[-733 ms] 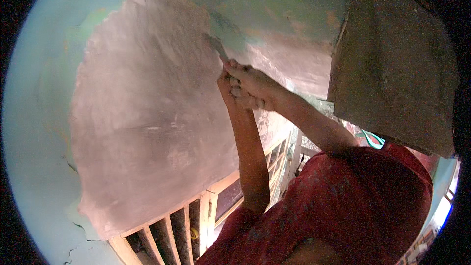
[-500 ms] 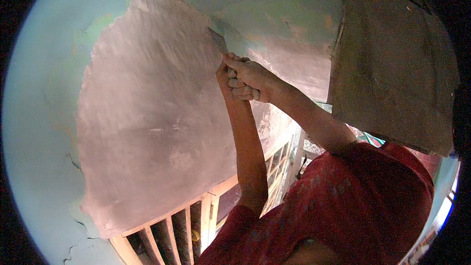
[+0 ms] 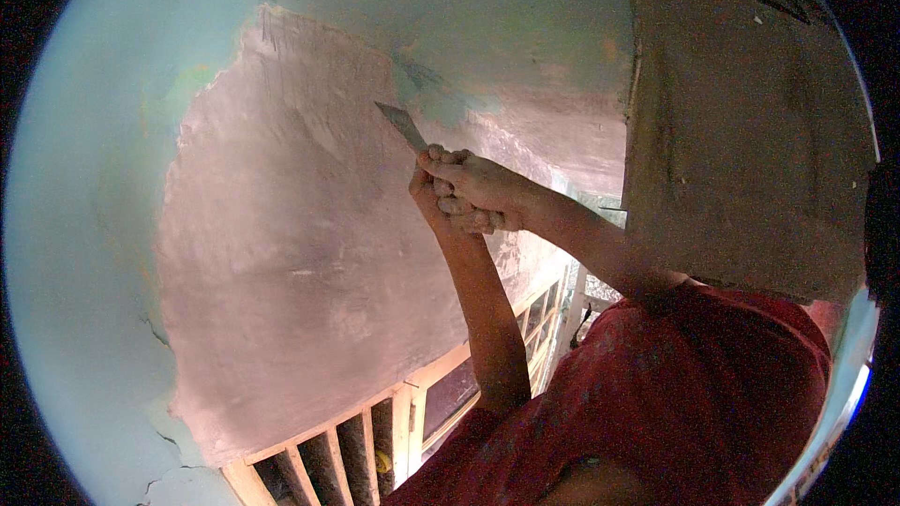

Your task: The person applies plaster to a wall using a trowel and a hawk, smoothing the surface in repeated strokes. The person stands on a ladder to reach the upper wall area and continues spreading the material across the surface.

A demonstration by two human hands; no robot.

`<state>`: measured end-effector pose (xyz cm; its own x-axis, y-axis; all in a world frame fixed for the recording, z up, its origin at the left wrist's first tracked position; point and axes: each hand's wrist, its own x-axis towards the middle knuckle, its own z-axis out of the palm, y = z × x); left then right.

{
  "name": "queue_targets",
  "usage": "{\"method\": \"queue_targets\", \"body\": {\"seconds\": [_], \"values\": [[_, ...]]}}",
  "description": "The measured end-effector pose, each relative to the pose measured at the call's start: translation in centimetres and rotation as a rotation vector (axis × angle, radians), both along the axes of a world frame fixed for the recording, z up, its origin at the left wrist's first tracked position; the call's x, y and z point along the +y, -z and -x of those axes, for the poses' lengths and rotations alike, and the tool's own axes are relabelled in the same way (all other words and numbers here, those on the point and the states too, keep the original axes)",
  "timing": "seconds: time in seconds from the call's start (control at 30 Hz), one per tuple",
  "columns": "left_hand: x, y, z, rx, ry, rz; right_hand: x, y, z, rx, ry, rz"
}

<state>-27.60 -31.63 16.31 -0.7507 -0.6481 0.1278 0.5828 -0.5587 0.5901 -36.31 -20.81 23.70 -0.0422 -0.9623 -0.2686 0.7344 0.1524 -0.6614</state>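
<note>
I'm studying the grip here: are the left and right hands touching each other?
Touching. The head view shows the right hand clasped against the left hand, just below the scraper blade, with no gap visible between them.

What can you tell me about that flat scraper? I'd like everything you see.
The scraper shows a flat, grey, metal-looking blade that widens toward a slanted far edge. It points up and left in the picture, in front of the pinkish wall patch. The right hand closes around its lower end, the left hand bunched against the right; they hide any handle. Whether the blade touches the patch is unclear.
</note>
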Motion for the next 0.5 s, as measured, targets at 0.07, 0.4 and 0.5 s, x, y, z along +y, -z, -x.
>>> {"method": "queue_targets", "body": {"seconds": [0.07, 0.4, 0.5], "values": [[0.7, -0.9, 0.2, -0.113, -0.114, 0.089, -0.7, -0.5, 0.5, 0.035, 0.015, 0.017], [-2.8, 1.6, -1.6, -0.194, -0.161, 0.223, 0.4, -2.2, 0.0, 0.187, 0.003, -0.02], [1.4, -0.6, -0.1, -0.237, -0.309, 0.221, 0.1, -0.4, 0.6, -0.021, 0.034, 0.121]]}}
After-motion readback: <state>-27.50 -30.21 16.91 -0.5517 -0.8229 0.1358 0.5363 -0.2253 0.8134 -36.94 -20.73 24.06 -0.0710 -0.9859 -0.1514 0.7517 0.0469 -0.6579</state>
